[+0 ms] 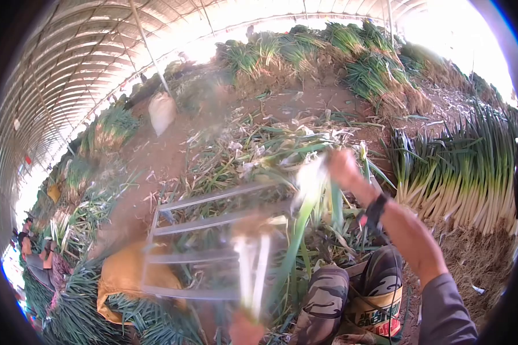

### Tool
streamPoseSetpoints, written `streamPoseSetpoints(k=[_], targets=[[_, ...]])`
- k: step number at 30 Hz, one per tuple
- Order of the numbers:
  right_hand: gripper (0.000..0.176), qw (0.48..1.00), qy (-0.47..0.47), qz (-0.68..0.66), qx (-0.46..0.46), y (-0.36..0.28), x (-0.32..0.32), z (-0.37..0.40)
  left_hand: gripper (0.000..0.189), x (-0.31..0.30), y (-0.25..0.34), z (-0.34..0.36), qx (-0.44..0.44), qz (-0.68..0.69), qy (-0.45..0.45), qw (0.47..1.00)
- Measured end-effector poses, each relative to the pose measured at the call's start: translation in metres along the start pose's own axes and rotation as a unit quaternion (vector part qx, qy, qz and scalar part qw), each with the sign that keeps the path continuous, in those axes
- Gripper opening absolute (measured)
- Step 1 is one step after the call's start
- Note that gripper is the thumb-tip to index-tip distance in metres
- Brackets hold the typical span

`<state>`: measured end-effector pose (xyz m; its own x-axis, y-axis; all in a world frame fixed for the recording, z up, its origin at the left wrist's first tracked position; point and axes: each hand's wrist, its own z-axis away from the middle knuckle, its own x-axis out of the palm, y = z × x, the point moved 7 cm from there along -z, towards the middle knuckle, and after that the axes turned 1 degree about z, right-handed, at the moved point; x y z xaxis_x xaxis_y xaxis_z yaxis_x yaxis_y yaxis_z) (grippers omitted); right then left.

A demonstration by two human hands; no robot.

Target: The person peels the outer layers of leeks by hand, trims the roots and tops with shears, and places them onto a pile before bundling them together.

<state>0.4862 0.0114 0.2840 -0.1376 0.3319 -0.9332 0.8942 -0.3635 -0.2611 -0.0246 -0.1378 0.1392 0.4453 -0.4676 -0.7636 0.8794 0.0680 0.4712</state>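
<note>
My left hand [246, 330], blurred at the bottom edge, is closed around a couple of green onions [253, 270]. Their white stalks point up, with brown roots at the top smeared by motion. Up and to the right, my right hand [344, 168] is closed on pale, loose onion leaves [312, 184], also blurred. A dark band circles the right wrist. Between and behind the hands stands a metal rack [213, 223] with several bars. Beyond it a heap of stripped onion leaves [253, 146] covers the ground.
Cleaned green onions [460, 172] lie in a row at the right. Untrimmed bundles [380, 75] are piled along the back. A yellow sack [129, 273] lies over onions at the lower left. A white sack [162, 112] leans by a pole. Another person [43, 259] sits at far left.
</note>
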Motion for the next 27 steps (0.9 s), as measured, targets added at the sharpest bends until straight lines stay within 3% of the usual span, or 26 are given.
streamPoseSetpoints(k=[1,2,4,6,8,11,12,13,15,16,21,24,25,27], targets=[[0.035,0.988,0.074,-0.117,0.074,0.029,-0.034,-0.031,0.079,-0.004,-0.004,0.001,-0.006,0.0,-0.007,1.0],[0.038,0.964,0.144,-0.208,0.084,0.039,-0.072,-0.053,0.079,-0.007,-0.008,0.002,-0.014,0.0,-0.013,1.0],[0.046,0.931,0.226,-0.286,-0.007,0.024,-0.134,-0.065,0.077,-0.013,-0.016,0.004,-0.03,-0.002,-0.026,0.999],[0.045,0.951,0.3,0.0,-0.074,-0.014,-0.146,-0.042,0.075,-0.017,-0.013,0.005,-0.001,-0.018,-0.004,1.0],[0.041,0.972,0.13,0.163,-0.106,-0.045,-0.115,-0.036,0.074,-0.018,-0.008,0.002,0.017,-0.013,0.021,1.0],[0.03,0.905,0.107,-0.029,-0.412,-0.118,-0.024,0.042,0.074,-0.002,-0.008,-0.009,0.051,-0.023,0.059,0.997],[0.029,0.915,-0.021,-0.069,-0.398,-0.145,-0.002,0.076,0.076,0.016,-0.021,-0.022,0.082,-0.052,0.079,0.992],[0.026,0.928,-0.068,-0.085,-0.356,-0.164,0.012,0.104,0.078,0.027,-0.024,-0.027,0.113,-0.081,0.098,0.985],[0.023,0.895,-0.058,-0.163,-0.412,-0.191,0.033,0.142,0.083,0.036,-0.009,-0.02,0.138,-0.163,0.139,0.967],[0.022,0.906,-0.054,-0.155,-0.389,-0.192,0.048,0.146,0.085,0.04,-0.002,-0.016,0.149,-0.204,0.161,0.954],[0.015,0.953,-0.037,-0.133,-0.27,-0.179,0.1,0.146,0.083,0.054,0.009,-0.011,0.198,-0.15,0.148,0.957],[0.014,0.956,-0.034,-0.131,-0.259,-0.172,0.092,0.143,0.08,0.054,0.018,-0.007,0.211,-0.13,0.18,0.952],[0.014,0.955,-0.039,-0.129,-0.263,-0.171,0.088,0.139,0.08,0.056,0.018,-0.009,0.188,-0.126,0.149,0.962],[0.009,0.983,-0.082,-0.093,-0.133,-0.151,0.089,0.118,0.079,0.048,0.026,-0.005,0.14,-0.117,0.091,0.979]])
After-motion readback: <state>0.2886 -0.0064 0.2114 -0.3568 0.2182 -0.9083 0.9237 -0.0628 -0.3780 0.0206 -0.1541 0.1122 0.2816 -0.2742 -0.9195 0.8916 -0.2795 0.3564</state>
